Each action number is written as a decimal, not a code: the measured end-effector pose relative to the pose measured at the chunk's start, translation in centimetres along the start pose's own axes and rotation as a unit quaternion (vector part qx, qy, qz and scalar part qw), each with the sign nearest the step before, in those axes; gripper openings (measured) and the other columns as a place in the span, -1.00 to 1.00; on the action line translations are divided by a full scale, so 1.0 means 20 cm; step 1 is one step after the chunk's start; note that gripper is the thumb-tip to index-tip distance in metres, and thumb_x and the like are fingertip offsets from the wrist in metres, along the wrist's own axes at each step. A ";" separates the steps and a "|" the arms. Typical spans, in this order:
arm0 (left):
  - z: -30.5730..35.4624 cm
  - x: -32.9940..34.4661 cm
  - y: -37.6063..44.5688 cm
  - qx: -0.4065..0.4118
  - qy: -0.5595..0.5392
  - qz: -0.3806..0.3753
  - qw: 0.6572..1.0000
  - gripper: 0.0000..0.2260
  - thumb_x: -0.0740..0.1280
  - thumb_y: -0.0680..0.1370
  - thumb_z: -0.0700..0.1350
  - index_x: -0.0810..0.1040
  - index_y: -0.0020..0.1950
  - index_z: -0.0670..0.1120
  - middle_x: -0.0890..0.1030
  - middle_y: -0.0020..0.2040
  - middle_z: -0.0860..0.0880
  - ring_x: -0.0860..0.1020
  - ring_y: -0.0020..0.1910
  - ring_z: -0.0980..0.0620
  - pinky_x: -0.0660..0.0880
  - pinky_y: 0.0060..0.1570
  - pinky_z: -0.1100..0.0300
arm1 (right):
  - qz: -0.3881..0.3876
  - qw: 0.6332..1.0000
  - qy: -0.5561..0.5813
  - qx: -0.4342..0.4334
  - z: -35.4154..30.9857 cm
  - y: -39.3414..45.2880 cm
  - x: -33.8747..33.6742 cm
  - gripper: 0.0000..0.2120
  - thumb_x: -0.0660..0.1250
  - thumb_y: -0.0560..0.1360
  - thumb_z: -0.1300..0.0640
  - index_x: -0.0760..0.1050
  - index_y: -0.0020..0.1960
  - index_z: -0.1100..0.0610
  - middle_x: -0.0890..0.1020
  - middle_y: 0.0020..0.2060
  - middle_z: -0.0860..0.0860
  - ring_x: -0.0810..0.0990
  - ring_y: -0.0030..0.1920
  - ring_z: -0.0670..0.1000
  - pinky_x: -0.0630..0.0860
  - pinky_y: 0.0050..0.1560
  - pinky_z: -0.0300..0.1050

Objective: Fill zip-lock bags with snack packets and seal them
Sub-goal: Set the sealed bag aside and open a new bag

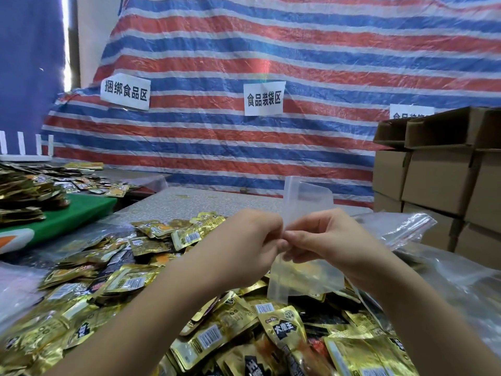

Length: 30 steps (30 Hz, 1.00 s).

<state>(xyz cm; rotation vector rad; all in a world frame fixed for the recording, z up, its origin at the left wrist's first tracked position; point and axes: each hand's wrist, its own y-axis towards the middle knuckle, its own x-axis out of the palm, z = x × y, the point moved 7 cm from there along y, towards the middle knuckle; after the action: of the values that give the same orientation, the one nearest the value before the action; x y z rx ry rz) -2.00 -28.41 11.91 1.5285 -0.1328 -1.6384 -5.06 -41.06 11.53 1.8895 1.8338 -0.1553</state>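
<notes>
We see an evenly lit indoor scene, fairly bright, with soft light and only faint shadows under the forearms. A strong white strip of daylight burns out at the upper left beside the blue curtain (pixel 27 63). The gold snack packets (pixel 233 318) throw back scattered glints, and the striped tarp (pixel 298 50) carries a light sheen across its wrinkles. Our wide-angle view bends straight lines toward the edges, plainly so at the cardboard boxes (pixel 439 172). Packets at the lower left corner smear into blur, while the paper signs (pixel 263 99) read sharply.
</notes>
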 end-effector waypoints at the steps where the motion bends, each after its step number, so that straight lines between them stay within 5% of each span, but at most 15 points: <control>1: -0.01 0.00 0.00 -0.002 0.001 -0.003 1.000 -0.82 0.34 0.57 -0.02 0.47 -0.22 0.01 0.49 -0.30 0.11 0.45 -0.30 0.15 0.39 -0.33 0.17 | 0.001 1.000 0.002 0.005 0.00 0.00 0.00 -0.90 0.36 0.54 0.29 0.66 -0.03 0.28 0.73 -0.22 0.17 0.70 -0.25 0.00 0.62 -0.18 -0.19; 7: 0.01 -0.01 -0.01 0.000 0.044 0.005 0.999 -0.75 0.36 0.53 0.12 0.46 -0.25 0.02 0.48 -0.31 0.11 0.46 -0.29 0.10 0.42 -0.30 0.11 | 0.007 1.000 0.022 0.014 0.01 0.01 0.02 -0.91 0.40 0.51 0.25 0.69 -0.08 0.21 0.73 -0.21 0.20 0.70 -0.24 0.01 0.62 -0.18 -0.18; 12: -0.01 0.01 0.00 -0.016 0.038 -0.007 0.999 -0.78 0.33 0.56 -0.05 0.44 -0.27 -0.01 0.42 -0.33 0.10 0.42 -0.30 0.08 0.35 -0.31 0.12 | -0.007 1.000 -0.005 0.000 0.02 0.02 0.03 -0.86 0.40 0.52 0.23 0.70 -0.17 0.12 0.73 -0.25 0.10 0.70 -0.23 -0.02 0.61 -0.16 -0.19; 20: -0.06 0.03 0.00 -0.057 -0.230 -0.042 0.971 -0.85 0.35 0.60 -0.13 0.67 -0.12 -0.09 0.57 -0.36 -0.16 0.43 -0.41 0.04 0.35 -0.39 0.15 | -0.005 1.000 0.008 -0.027 0.00 0.01 0.01 -0.85 0.41 0.39 0.06 0.68 -0.16 0.14 0.72 -0.29 0.11 0.68 -0.31 0.00 0.58 -0.28 -0.25; 23: -0.12 0.00 0.01 -0.112 -0.278 0.010 0.954 -0.82 0.34 0.60 -0.16 0.68 -0.15 -0.09 0.59 -0.41 -0.04 0.48 -0.42 0.06 0.41 -0.36 0.19 | 0.063 0.998 -0.021 -0.014 0.02 0.03 -0.05 -0.88 0.40 0.52 0.19 0.64 -0.18 0.17 0.69 -0.35 0.08 0.65 -0.37 -0.03 0.59 -0.30 -0.20; 27: -0.26 -0.11 -0.01 -0.194 -0.252 0.151 0.936 -0.75 0.31 0.57 -0.16 0.64 -0.30 -0.08 0.57 -0.45 -0.06 0.46 -0.47 0.10 0.39 -0.42 0.19 | 0.253 0.959 -0.127 0.012 0.05 0.01 -0.24 -0.80 0.33 0.52 0.22 0.56 -0.28 0.21 0.59 -0.49 0.03 0.54 -0.53 -0.16 0.47 -0.36 -0.11; 30: -0.28 -0.13 -0.02 -0.197 -0.193 0.178 0.945 -0.77 0.30 0.53 -0.13 0.61 -0.31 -0.09 0.58 -0.42 -0.07 0.46 -0.47 0.08 0.42 -0.41 0.13 | 0.278 0.948 -0.154 0.009 0.03 -0.01 -0.27 -0.79 0.32 0.48 0.17 0.53 -0.32 0.18 0.57 -0.53 0.02 0.52 -0.56 -0.19 0.42 -0.37 -0.14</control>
<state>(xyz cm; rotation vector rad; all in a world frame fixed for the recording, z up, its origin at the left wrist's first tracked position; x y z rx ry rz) 2.21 -23.97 12.42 0.8175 -0.2585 -1.5366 -5.51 -46.21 13.23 2.1725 1.0531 -0.2531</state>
